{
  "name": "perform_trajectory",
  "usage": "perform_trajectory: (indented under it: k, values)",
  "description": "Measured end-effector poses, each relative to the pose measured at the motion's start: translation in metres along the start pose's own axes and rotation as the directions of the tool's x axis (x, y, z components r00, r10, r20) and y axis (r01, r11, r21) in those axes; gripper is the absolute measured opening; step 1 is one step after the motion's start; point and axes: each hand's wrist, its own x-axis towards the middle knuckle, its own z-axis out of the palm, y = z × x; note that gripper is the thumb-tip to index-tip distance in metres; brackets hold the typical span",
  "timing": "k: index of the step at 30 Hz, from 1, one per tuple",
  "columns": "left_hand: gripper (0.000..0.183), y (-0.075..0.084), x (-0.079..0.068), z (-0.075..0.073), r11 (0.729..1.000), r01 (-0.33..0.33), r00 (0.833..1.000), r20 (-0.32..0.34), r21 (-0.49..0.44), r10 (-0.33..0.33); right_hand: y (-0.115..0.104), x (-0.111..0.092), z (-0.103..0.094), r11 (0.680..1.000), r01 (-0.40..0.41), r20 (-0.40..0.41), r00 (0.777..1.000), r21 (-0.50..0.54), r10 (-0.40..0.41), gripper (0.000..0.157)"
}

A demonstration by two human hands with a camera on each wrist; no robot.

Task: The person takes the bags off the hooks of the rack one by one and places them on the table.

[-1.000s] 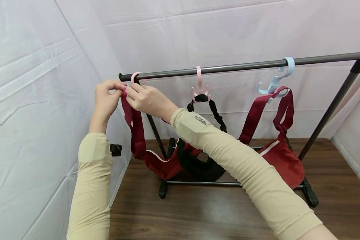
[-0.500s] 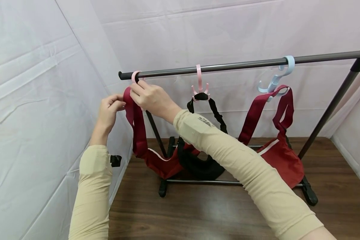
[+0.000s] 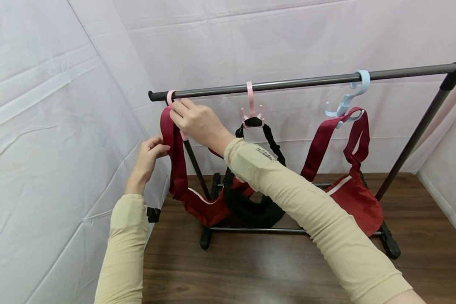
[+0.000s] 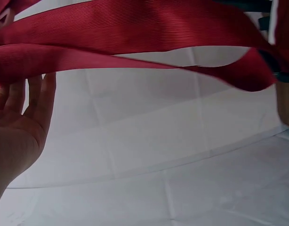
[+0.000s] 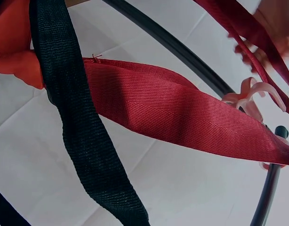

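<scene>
A red fabric bag [image 3: 209, 211] with white trim hangs by its wide dark-red strap [image 3: 177, 164] at the rack's left end. My right hand [image 3: 197, 120] pinches the top of the strap, just below the pink hook [image 3: 170, 98] on the bar; its fingertips are partly hidden. Lower down, my left hand [image 3: 148, 158] touches the strap's outer edge. In the left wrist view, that hand's fingers [image 4: 49, 96] extend loosely up to the strap [image 4: 149, 28]. The right wrist view shows the hook's curved prongs [image 5: 250, 96] beside the strap [image 5: 182, 115].
A dark metal rail [image 3: 304, 83] crosses ahead. A second pink hook [image 3: 251, 101] holds a black bag [image 3: 258, 213] by its strap; a light-blue hook [image 3: 346, 101] holds another red bag [image 3: 359, 207]. White fabric walls [image 3: 53, 169] stand left and behind, above a wooden floor [image 3: 266, 266].
My left hand has let go of the top of the strap and moved down and slightly right along it. The right hand stays by the left pink hook, shifted slightly right.
</scene>
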Motion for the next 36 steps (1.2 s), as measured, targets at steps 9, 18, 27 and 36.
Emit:
perform_trajectory:
  k: [9, 18, 27, 36]
  values:
    - [0.034, -0.022, -0.013, 0.0, 0.993, 0.03, 0.998, -0.046, -0.114, -0.036, 0.001, -0.001, 0.001, 1.0, 0.0, -0.021, 1.0, 0.004, 0.001, 0.036]
    - [0.029, -0.019, -0.017, -0.004, 0.993, -0.005, 0.987, -0.158, -0.119, -0.014, 0.003, -0.002, -0.001, 0.999, -0.016, -0.023, 1.0, 0.029, 0.017, 0.034]
    - [0.015, -0.013, -0.018, -0.008, 0.987, -0.066, 0.976, -0.216, -0.147, 0.033, 0.005, -0.002, -0.004, 0.999, -0.033, -0.027, 0.999, 0.036, 0.034, 0.036]
    - [0.031, -0.018, -0.04, 0.001, 0.988, -0.084, 0.986, -0.155, -0.126, 0.064, -0.001, 0.0, -0.009, 0.999, -0.018, -0.065, 0.998, 0.044, 0.021, 0.036]
